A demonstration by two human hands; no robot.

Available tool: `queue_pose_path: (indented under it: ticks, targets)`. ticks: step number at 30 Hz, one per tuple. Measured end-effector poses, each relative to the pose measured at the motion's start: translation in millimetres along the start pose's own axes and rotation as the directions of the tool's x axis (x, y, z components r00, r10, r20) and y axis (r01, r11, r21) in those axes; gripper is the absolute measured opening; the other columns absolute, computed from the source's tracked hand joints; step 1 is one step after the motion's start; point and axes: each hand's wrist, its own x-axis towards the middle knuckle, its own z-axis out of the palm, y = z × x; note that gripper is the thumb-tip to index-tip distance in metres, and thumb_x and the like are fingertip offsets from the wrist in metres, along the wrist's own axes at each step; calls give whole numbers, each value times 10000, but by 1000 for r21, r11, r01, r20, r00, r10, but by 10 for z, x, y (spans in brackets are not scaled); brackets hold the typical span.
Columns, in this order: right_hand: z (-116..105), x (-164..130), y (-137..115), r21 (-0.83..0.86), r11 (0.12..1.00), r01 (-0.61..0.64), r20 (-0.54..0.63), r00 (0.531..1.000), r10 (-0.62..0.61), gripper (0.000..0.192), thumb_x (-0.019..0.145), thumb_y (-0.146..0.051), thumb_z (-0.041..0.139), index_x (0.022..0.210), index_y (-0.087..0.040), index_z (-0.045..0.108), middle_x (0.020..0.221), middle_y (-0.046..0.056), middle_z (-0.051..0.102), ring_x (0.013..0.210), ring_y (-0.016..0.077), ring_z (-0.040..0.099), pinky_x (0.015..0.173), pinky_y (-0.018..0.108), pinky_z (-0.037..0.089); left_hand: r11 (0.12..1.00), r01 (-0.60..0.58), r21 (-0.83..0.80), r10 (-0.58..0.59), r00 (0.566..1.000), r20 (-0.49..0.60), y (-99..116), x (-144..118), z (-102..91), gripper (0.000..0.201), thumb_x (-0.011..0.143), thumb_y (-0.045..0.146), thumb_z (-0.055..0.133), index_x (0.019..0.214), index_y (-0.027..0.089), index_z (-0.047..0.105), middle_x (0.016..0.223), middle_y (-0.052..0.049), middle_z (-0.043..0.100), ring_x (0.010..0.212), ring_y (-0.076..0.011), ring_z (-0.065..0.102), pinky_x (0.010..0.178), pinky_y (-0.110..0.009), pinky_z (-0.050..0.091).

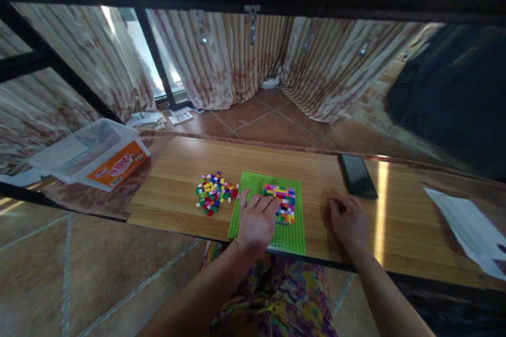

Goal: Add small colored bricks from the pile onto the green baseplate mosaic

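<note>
Left hand lies flat, empty, pinning the green baseplate; right hand rests loosely curled (empty); keep the plate steady, I reckon.

An orange label on the clear plastic box carried red characters and a small logo, too blurred to read

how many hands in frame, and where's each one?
2. The left hand rests on the green baseplate, fingers touching the patch of coloured blocks. The right hand lies on the wooden board, right of the baseplate, near the phone. None hidden, seemingly.
</note>
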Motion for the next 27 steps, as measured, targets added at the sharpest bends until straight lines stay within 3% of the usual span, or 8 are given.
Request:
queue_pose_path:
  ticks: [12, 17, 22, 27]
  targets:
    - [9, -4, 0, 0, 1000, 15, -9, 1000, -15, 309, 838, -388, 450, 826, -169, 667, 890, 93, 631, 724, 177, 548, 655, 308, 399, 999, 18, 32, -20, 998, 64, 34, 13, -22, 229, 880, 189, 495, 1050, 250, 636, 1015, -21, 697, 917, -195, 570, 1052, -490, 237]
    - [23, -5, 39, -10, 1000, 19, -14, 1000, -19, 309, 825, -393, 458, 820, -167, 669, 880, 91, 631, 729, 189, 550, 628, 303, 391, 998, 56, -32, -55, 997, 48, 46, -98, -87, 261, 892, 222, 485, 1109, 292, 611, 1060, -5, 683, 971, -191, 567, 1056, -489, 233]
    - [30, -3, 51, -10, 1000, 23, -13, 1000, -23, 295, 820, -380, 467, 818, -163, 666, 871, 94, 631, 708, 180, 540, 632, 305, 391, 975, 222, -9, -223, 973, -56, -207, -233, -173, 250, 886, 197, 479, 1070, 256, 636, 1039, -27, 689, 985, -204, 571, 1035, -464, 257]
    - [18, -5, 44, -18, 1000, 4, 3, 1000, -4, 302, 822, -396, 468, 825, -172, 669, 885, 87, 630, 723, 182, 546, 632, 306, 388, 919, 362, 159, -354, 932, -74, -561, -263, -283, 193, 853, 210, 528, 981, 240, 670, 1019, -43, 684, 975, -234, 564, 952, -452, 313]
